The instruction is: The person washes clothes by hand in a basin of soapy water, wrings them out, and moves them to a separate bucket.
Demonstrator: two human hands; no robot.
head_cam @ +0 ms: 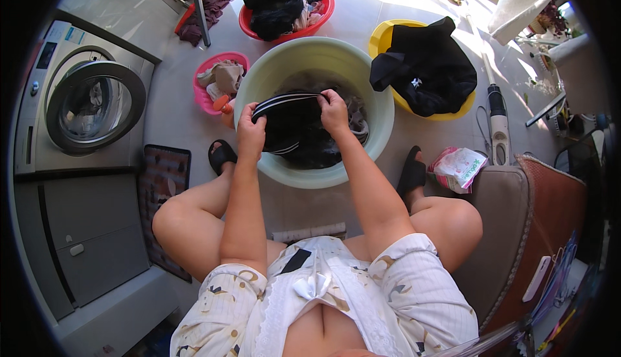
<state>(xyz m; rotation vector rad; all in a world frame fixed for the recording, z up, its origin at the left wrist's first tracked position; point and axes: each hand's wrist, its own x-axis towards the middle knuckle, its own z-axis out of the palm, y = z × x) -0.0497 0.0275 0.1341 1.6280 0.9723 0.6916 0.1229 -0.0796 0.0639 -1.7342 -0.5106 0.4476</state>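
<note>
A large pale green plastic tub (315,49) stands on the floor between my feet. In it lies dark, wet clothing in murky water, with some greyish cloth (358,117) at the right side. Over the tub, my left hand (251,131) pinches one end of a striped band on a black garment (291,119). The other end of the white-striped edge is gripped by my right hand (334,109). The band is stretched between both hands, and the lower part of the garment hangs down into the tub; where it ends among the other dark cloth I cannot tell.
Beyond the tub are a red basin (330,5) and a yellow basin (381,37) with dark clothes, and a pink basket (200,97) with light cloth. A front-loading washing machine (133,138) with its door ajar stands left. A detergent bag (456,168) lies beside a brown seat (495,211) at right.
</note>
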